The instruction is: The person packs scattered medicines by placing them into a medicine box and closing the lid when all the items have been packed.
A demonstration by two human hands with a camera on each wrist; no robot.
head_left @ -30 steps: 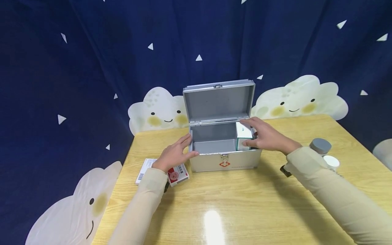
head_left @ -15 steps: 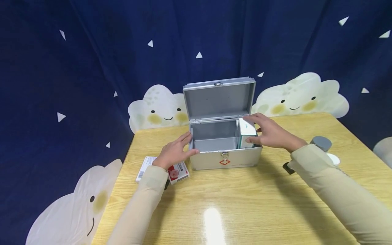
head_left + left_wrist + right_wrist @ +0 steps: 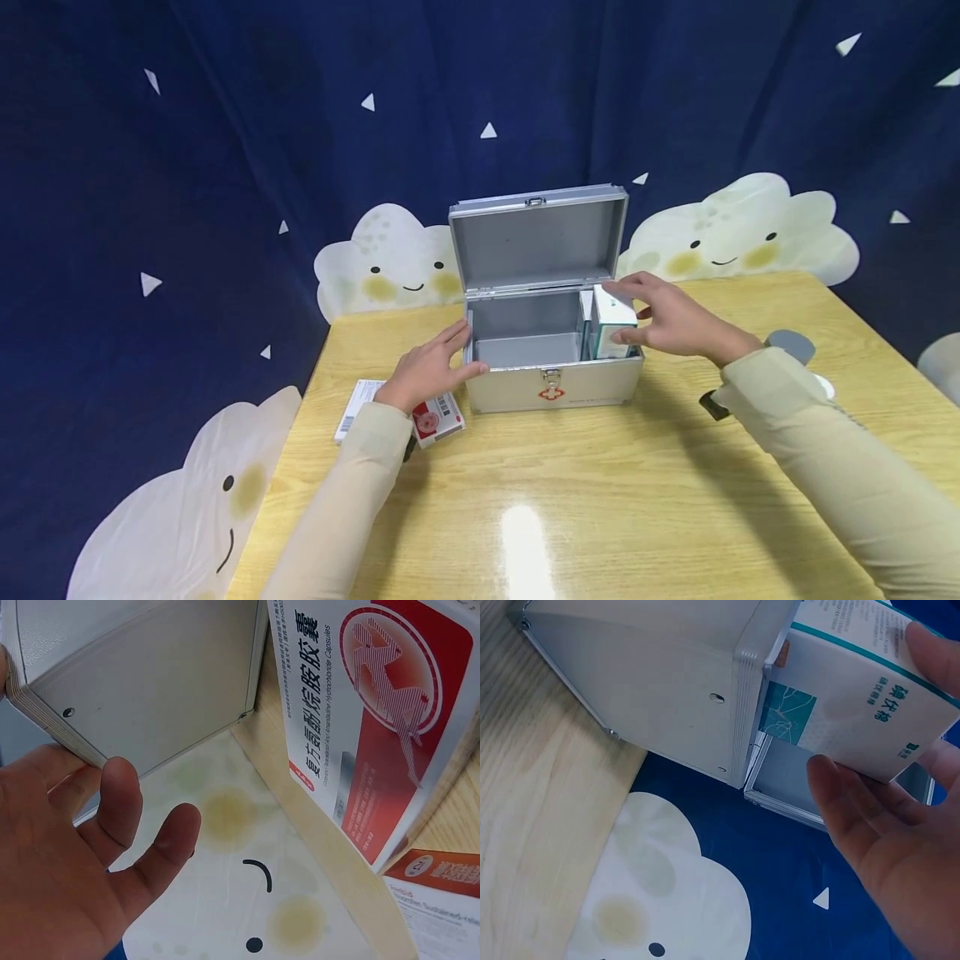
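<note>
Head view: the right hand (image 3: 666,318) grasps a white carton (image 3: 613,307) inside the case (image 3: 513,395) — not let go yet; the left hand (image 3: 426,372) rests loosely against the case. 2 boxes (image 3: 439,417) outside look pending.

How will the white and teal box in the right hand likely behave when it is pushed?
The white and teal box likely feels stiff: its edges look straight in the right hand. Its flat faces suggest sliding or tipping, hardly rolling.

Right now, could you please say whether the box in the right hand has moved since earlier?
Yes, the white box has shifted toward the right end of the metal case.
</note>
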